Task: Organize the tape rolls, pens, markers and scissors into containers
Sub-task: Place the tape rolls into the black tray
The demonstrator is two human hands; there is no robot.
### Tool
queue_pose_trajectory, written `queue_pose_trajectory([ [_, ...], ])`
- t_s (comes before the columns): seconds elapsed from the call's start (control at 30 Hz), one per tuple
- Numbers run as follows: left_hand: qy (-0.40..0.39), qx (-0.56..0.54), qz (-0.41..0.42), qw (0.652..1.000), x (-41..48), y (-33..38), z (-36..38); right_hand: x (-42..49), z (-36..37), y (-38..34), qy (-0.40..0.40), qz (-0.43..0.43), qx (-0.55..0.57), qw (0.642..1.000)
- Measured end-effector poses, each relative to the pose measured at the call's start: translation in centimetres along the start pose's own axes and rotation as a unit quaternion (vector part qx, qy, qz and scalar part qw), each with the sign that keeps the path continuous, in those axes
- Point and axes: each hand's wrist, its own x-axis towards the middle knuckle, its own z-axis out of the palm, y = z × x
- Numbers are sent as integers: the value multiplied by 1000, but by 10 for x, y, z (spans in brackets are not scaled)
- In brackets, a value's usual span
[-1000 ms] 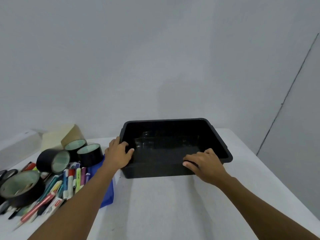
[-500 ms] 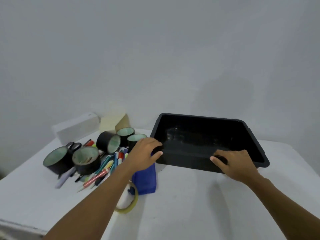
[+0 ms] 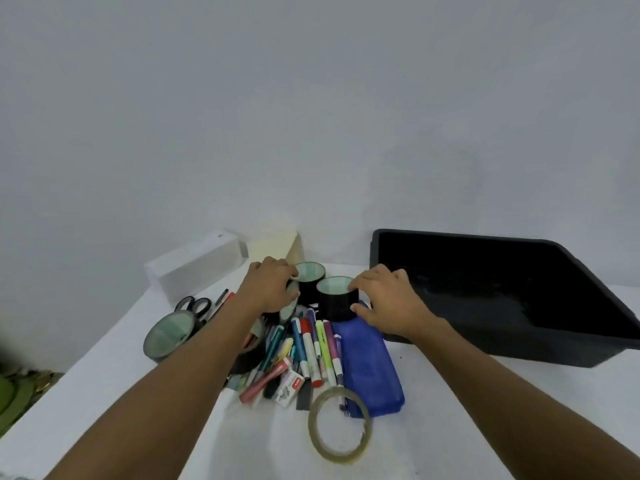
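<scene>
Gripping a black tape roll point(image 3: 336, 301) with my right hand point(image 3: 388, 303), my left hand point(image 3: 272, 289) curled on a second roll point(image 3: 292, 302), beside the bin point(image 3: 540, 351); dragging either could scatter the markers point(image 3: 311, 344) off the table point(image 3: 433, 427).

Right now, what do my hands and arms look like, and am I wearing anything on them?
Both are bare. The left hand and right hand show no gloves, rings or watch. The left forearm and right forearm are uncovered down to the picture's edge, with no sleeve, band or marking visible.
</scene>
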Motion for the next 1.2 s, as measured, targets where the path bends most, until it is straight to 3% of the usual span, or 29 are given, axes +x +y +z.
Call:
queue_pose_trajectory([
  [0.1,-50,11,29,998,12,-13,7,19,16,-17,-54,25,-44,997],
  [0.2,-33,-52,45,997,16,-19,14,25,25,-22,-53,50,-67,995],
  [0.33,35,-174,71,982,25,-29,11,24,23,-19,11,54,-25,998],
  [0.47,95,-310,43,945,29,-37,0,20,15,-15,107,16,-1,994],
  [0.63,180,-394,-14,901,33,-27,-11,13,-5,3,149,-4,-36,988],
  [0.7,201,-414,-26,887,38,-11,-17,-1,-17,27,160,22,4,987],
  [0.8,194,-439,-12,877,51,28,-23,-30,-30,81,127,83,98,984],
  [1.03,133,-438,49,888,78,143,-17,-93,-45,163,4,189,156,969],
  [1.13,97,-416,60,902,83,174,4,-97,-39,174,-58,226,158,960],
  [1.2,78,-349,70,931,85,181,20,-95,-37,175,-84,237,167,953],
])
